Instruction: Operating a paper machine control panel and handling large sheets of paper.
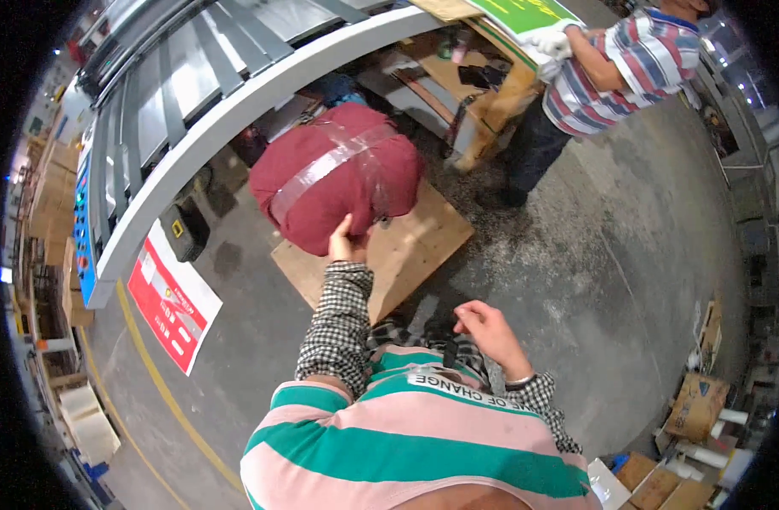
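1. The left hand (345, 242) was raised in front of the person, its fingers pressed against the lower side of a big dark red bundle (337, 174) bound with clear tape.
2. The bundle was above a flat wooden board (415, 246) that lay on the concrete floor (593, 280); I could not tell if it rested on the board or was lifted.
3. The right hand (490, 327) held nothing, fingers loosely curled and apart, near the person's chest.
4. In my judgement, such a soft, bulky load needs both hands under it, because one palm may let it roll.
5. A co-worker in a striped shirt (614, 72) stood near, carrying a green sheet (525, 15).
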The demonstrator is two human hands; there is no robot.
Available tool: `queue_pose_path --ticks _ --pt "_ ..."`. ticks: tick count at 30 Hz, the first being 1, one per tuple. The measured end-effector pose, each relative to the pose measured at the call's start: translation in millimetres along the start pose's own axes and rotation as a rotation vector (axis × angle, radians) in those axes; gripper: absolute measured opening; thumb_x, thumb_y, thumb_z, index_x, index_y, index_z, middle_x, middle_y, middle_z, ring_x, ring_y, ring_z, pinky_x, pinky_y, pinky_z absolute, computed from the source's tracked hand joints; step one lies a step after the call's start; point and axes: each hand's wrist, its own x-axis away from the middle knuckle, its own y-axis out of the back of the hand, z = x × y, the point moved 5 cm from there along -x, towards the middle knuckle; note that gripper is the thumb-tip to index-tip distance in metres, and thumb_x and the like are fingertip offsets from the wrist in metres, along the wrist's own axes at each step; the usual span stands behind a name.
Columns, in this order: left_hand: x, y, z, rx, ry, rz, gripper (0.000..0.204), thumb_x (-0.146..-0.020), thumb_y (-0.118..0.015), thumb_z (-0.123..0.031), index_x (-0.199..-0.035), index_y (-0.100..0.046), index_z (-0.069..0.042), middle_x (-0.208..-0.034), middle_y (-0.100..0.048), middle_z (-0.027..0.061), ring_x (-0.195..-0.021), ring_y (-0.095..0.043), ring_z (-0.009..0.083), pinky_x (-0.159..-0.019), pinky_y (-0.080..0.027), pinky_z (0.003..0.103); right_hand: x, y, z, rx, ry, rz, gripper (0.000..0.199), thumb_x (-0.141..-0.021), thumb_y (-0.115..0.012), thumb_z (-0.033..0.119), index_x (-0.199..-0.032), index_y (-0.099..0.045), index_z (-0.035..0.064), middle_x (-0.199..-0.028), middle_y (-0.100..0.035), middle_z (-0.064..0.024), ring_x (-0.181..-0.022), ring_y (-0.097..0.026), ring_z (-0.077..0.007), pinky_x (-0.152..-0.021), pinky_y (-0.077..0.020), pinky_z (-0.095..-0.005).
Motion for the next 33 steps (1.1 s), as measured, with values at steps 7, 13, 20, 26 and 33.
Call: queue_pose_path --ticks 7,13,20,26,33 --pt "41.1 -24.4 -10.9 -0.087 -0.121 -0.073 0.033 -0.078 -0.056 -0.011 -0.108 -0.051 0.001 -0.104 -0.057 0.014 -0.096 -0.055 0.0286 -0.079 -0.049 0.04 1.4 49.1 -38.7 -0.018 -0.019 0.134 0.025 -0.087 -0.052 0.023 -0.092 -0.057 -0.0011 -0.069 -0.059 -0.0028 -0.064 -0.054 -0.0087 -0.058 -0.0429 -0.0226" --pt "91.9 12.5 16.8 -0.142 -0.208 -0.275 0.029 -0.077 -0.056 -0.006 -0.104 -0.052 0.004 -0.1 -0.059 0.0144 -0.088 -0.058 0.0293 -0.081 -0.05 0.042 -2.6 134.3 -72.9 0.006 -0.072 0.144 0.025 -0.088 -0.051 0.023 -0.089 -0.057 -0.001 -0.068 -0.059 -0.0025 -0.063 -0.053 -0.008 -0.058 -0.0425 -0.0223" --pt "167.6 13.9 57.5 -0.095 -0.181 -0.283 0.025 -0.078 -0.056 -0.008 -0.099 -0.054 0.006 -0.096 -0.059 0.0164 -0.09 -0.058 0.0302 -0.079 -0.05 0.043 -29.3 230.3 -76.5 0.046 -0.029 0.133 0.027 -0.089 -0.05 0.025 -0.09 -0.057 -0.0008 -0.069 -0.059 -0.0031 -0.064 -0.053 -0.0084 -0.061 -0.0438 -0.023" --pt "180.0 41.8 33.5 -0.802 0.082 -0.745 0.035 -0.067 -0.073 -0.026 -0.082 -0.061 0.004 -0.072 -0.061 0.0116 -0.07 -0.061 0.0262 -0.056 -0.05 0.035 -57.1 254.7 -51.6 0.027 0.036 0.132 0.025 -0.089 -0.05 0.023 -0.092 -0.057 -0.0004 -0.07 -0.059 -0.0033 -0.065 -0.054 -0.0085 -0.062 -0.0441 -0.0223" --pt "239.7 -206.9 -106.8 -2.757 -2.011 -1.508 0.064 -0.081 -0.054 -0.047 -0.12 -0.042 0.002 -0.127 -0.028 0.0372 -0.12 -0.024 0.0521 -0.098 -0.02 0.058 -58.7 253.9 -63.6 -0.035 -0.023 0.134 0.024 -0.089 -0.049 0.023 -0.09 -0.057 0.0002 -0.069 -0.059 -0.0023 -0.066 -0.052 -0.0072 -0.063 -0.0421 -0.0227"
